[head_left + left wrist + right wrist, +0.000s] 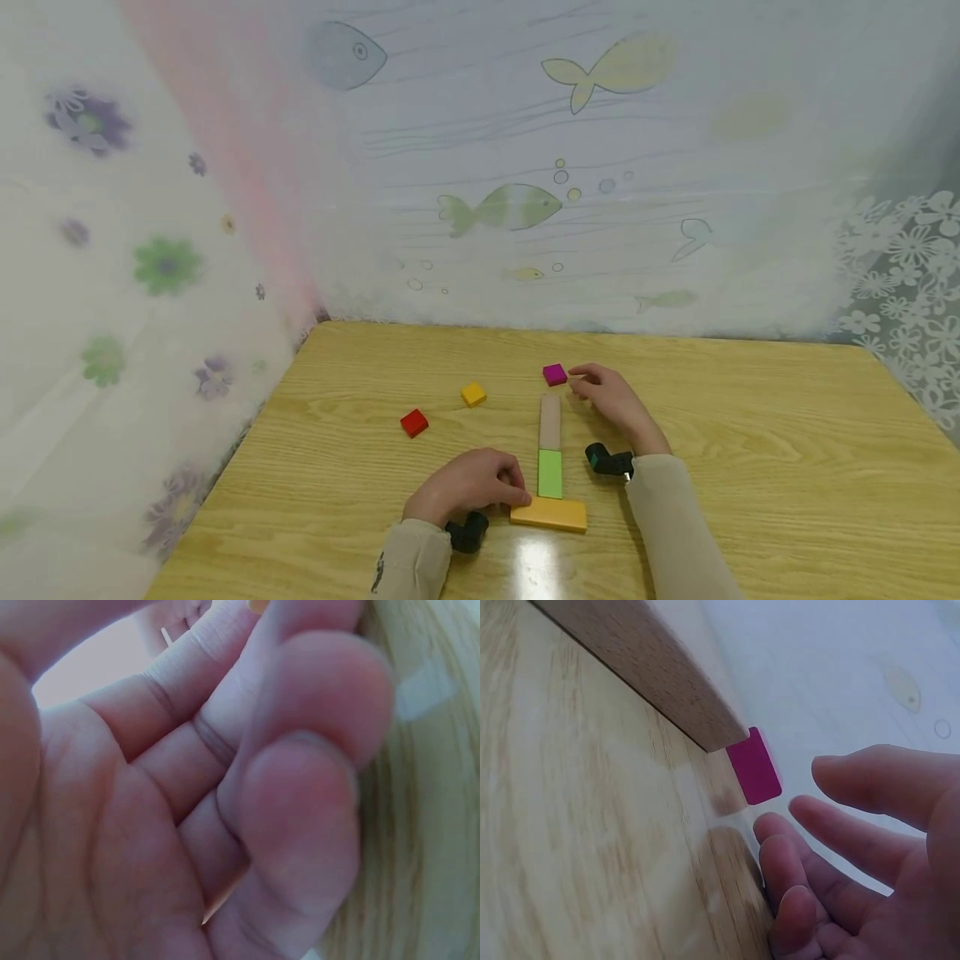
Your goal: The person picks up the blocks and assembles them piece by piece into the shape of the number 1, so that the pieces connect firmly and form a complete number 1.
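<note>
My left hand (472, 482) holds the left end of a flat orange block (555, 515) between thumb and forefinger, low over the table. Its remaining fingers curl in toward the palm in the left wrist view. A light green block (551, 473) and a pale brown wooden block (550, 421) run in a line away from the orange one. Just right of a small magenta block (555, 375) is my right hand (613, 404), thumb and fingers spread apart. The right wrist view has these fingers (780, 862) short of the magenta block, with nothing between them.
On the left side of the wooden table (765, 433) lie a small yellow block (473, 394) and a red block (414, 423). Behind the table hangs a sheet (675, 167) printed with fish. Black wrist cameras (468, 533) sit beneath both wrists.
</note>
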Action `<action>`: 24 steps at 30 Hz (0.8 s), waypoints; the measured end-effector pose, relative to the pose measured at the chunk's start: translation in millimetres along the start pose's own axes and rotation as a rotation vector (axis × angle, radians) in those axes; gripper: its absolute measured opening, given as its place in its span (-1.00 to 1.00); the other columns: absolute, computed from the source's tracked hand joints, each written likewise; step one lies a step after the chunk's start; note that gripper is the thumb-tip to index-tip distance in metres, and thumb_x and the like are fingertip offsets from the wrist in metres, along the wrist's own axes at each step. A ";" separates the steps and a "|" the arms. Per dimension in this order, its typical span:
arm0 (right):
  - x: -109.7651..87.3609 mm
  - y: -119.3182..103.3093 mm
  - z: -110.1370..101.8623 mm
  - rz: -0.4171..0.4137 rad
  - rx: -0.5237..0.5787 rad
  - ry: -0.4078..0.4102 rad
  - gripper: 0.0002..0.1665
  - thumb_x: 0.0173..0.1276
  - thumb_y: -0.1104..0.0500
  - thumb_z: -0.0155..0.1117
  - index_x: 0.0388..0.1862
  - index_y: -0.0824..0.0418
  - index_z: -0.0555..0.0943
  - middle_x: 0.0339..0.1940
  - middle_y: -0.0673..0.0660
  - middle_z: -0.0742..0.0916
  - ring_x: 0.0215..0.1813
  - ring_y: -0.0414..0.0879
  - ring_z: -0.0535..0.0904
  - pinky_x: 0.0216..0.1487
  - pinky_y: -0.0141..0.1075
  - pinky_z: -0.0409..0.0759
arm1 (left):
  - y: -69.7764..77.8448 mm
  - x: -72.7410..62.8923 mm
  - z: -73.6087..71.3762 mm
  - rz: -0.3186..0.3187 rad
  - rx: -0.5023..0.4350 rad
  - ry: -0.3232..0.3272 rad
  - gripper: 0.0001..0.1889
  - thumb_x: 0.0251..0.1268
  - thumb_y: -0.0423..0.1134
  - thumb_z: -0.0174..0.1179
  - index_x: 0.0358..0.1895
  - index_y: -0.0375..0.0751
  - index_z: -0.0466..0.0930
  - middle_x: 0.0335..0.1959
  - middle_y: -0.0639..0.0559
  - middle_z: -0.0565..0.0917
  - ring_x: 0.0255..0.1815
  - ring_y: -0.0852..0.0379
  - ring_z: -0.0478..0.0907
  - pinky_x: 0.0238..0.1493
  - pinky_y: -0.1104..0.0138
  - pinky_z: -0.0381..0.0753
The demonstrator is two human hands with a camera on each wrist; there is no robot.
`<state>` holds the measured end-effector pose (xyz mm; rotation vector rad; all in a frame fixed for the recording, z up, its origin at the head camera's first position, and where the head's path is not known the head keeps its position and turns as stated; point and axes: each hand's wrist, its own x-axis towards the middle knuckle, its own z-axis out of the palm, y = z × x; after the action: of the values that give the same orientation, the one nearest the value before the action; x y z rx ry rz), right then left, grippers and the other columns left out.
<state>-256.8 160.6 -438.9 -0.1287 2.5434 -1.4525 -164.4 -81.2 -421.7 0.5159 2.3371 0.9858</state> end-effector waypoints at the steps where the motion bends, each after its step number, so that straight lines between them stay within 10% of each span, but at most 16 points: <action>1: 0.8 -0.1 -0.1 -0.001 0.000 -0.002 -0.56 0.35 0.05 0.00 0.15 0.20 0.40 -0.12 0.17 0.60 -0.11 0.01 0.49 -0.10 -0.15 0.39 | -0.1 0.0 0.0 0.000 -0.004 0.000 -0.86 0.06 -0.03 0.24 -0.49 0.05 0.56 -0.57 0.16 0.56 -0.58 0.20 0.45 -0.53 0.34 0.44; 24: 13.7 -3.7 5.6 -0.022 -0.125 0.009 -0.47 0.35 0.04 0.02 0.27 0.15 0.30 -0.12 0.20 0.53 -0.22 0.01 0.41 -0.26 -0.21 0.39 | -1.5 2.7 1.5 0.000 0.026 0.004 -0.85 0.05 -0.01 0.24 -0.50 0.06 0.56 -0.57 0.18 0.55 -0.58 0.22 0.44 -0.53 0.35 0.42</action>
<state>-269.0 151.5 -440.4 -0.1705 2.6476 -1.3035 -165.8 -80.0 -424.5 0.5247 2.3559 0.9587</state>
